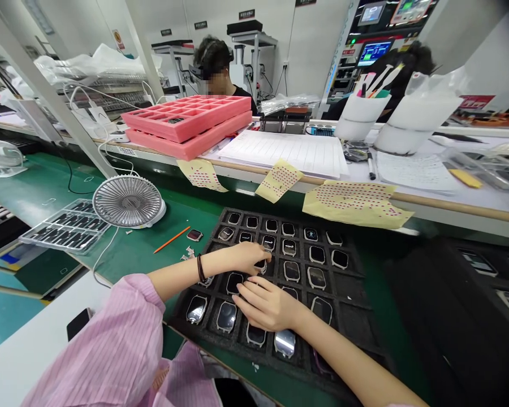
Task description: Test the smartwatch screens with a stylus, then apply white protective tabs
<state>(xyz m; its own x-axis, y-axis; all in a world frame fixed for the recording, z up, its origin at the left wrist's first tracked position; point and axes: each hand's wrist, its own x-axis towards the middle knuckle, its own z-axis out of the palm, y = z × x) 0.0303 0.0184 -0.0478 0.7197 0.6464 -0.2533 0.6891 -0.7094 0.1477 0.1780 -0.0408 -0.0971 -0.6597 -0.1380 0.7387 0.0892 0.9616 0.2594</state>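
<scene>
A black foam tray (348,299) lies on the green mat, holding rows of smartwatch bodies in its cut-out slots. My left hand (248,258), with a dark bracelet on the wrist, curls its fingertips around a watch body (261,265) in the tray's middle. My right hand (267,305) lies flat over the lower rows, its fingers reaching toward a dark-screened watch body (234,282) and holding nothing. This hand hides part of the slots beneath it. Both forearms cross the tray from opposite sides, and a pink striped sleeve (110,339) covers my left arm.
Yellow sticker sheets (356,205) hang over the shelf edge ahead. A white desk fan (128,201), clear tray (65,227) and orange stylus (172,239) sit on the mat to the left. Pink foam trays (186,116) stand on the shelf, and a co-worker (214,70) sits beyond it.
</scene>
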